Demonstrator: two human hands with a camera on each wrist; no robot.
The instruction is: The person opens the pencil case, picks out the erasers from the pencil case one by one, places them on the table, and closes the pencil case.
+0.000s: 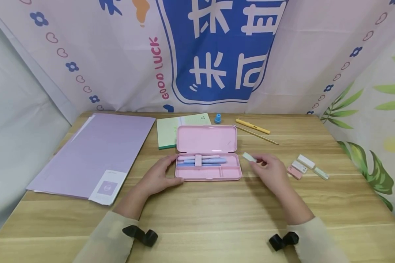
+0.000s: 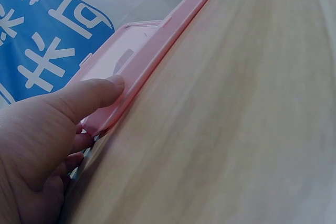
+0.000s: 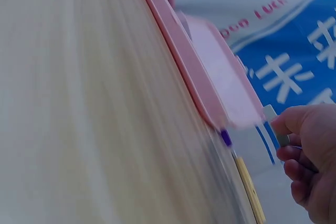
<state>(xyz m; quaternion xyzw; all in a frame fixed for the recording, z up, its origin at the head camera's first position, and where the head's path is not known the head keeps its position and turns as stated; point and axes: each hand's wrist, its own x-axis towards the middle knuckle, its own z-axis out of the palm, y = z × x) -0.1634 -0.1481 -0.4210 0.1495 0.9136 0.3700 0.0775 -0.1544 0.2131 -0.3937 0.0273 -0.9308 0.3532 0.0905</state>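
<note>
A pink pencil case (image 1: 208,173) lies with its lid (image 1: 207,138) raised, several pens (image 1: 214,160) lying in its back compartment. My left hand (image 1: 159,175) grips its left end, the thumb (image 2: 100,95) against the front wall and the other fingers partly hidden round the side. Just off the case's right end, my right hand (image 1: 270,170) pinches a pale green eraser (image 1: 249,157) between thumb and fingers. In the right wrist view the eraser (image 3: 273,121) is held above the tabletop, near the lid's corner.
Several erasers (image 1: 298,166) lie together to the right. Behind the case are a green notepad (image 1: 166,133), a small blue object (image 1: 218,118), a yellow pen (image 1: 252,126) and a thin gold pencil (image 1: 258,135). A large purple folder (image 1: 95,153) covers the table's left side.
</note>
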